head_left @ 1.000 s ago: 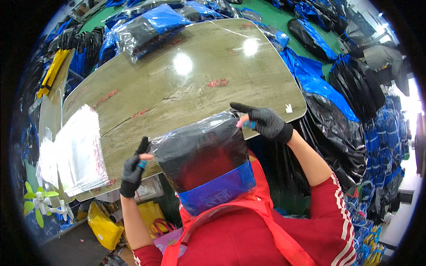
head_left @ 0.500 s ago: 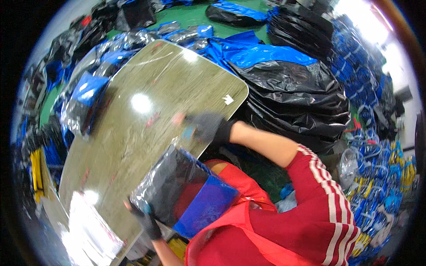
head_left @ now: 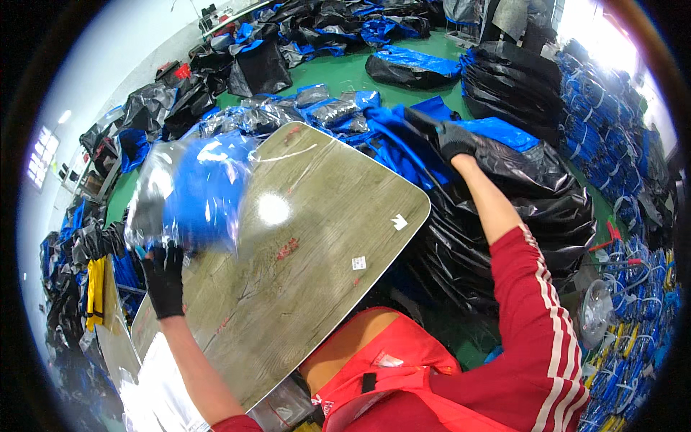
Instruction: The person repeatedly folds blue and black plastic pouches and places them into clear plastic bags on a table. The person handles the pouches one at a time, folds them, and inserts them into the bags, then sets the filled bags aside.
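A clear plastic packet with blue and black folded material inside (head_left: 205, 191) is at the far left edge of the table, blurred by motion. My left hand (head_left: 164, 282), in a black glove, is just below it with fingers stretched toward its lower edge; whether they touch is hard to tell. At the right, my gloved right hand (head_left: 455, 140) is closed on the black-and-blue tarpaulin bag (head_left: 407, 144) on top of a large stack. Its fingers are partly hidden by the material.
The wood-pattern table (head_left: 338, 194) carries a small white label (head_left: 358, 263) and white plastic sleeves (head_left: 162, 385). Beside it rises the stack of black bags (head_left: 518, 209). Wrapped packets (head_left: 331, 111) lie beyond its far edge. Bundled blue straps (head_left: 626, 309) are piled at the right.
The packet has gone from near my body to the table's far left, my left hand reaching after it. My right hand has moved from over the table to the stack and taken hold of a bag.
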### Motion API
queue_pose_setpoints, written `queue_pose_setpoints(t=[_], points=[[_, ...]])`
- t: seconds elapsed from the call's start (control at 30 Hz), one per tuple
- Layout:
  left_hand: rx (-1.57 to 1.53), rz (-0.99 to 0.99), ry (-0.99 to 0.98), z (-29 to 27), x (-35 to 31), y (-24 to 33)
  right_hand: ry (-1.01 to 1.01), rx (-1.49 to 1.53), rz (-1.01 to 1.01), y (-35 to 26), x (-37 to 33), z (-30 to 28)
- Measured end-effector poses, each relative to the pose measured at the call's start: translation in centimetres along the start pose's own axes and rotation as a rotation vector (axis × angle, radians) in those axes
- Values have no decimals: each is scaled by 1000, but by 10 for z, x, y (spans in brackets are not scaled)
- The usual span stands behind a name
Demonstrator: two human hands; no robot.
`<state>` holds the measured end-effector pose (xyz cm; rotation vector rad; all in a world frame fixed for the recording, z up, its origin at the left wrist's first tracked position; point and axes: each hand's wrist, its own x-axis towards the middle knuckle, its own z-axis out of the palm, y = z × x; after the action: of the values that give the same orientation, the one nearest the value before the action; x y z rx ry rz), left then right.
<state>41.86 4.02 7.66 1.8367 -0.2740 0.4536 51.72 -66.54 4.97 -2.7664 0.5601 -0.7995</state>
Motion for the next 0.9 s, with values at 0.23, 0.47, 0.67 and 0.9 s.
queue_pose_setpoints(t=[0.23, 0.47, 0.67, 0.9], points=[[128, -310, -307, 27, 1, -48, -39, 374, -1119, -44, -118, -202], [97, -438, -32, 1, -105, 35, -1020, 491, -1188, -1, -263, -174], [91, -471, 83, -60, -192, 53, -1288, 642, -943, 2, -231, -141], [-74, -831, -107, -119, -241, 1, -435, -158, -254, -27, -124, -12]])
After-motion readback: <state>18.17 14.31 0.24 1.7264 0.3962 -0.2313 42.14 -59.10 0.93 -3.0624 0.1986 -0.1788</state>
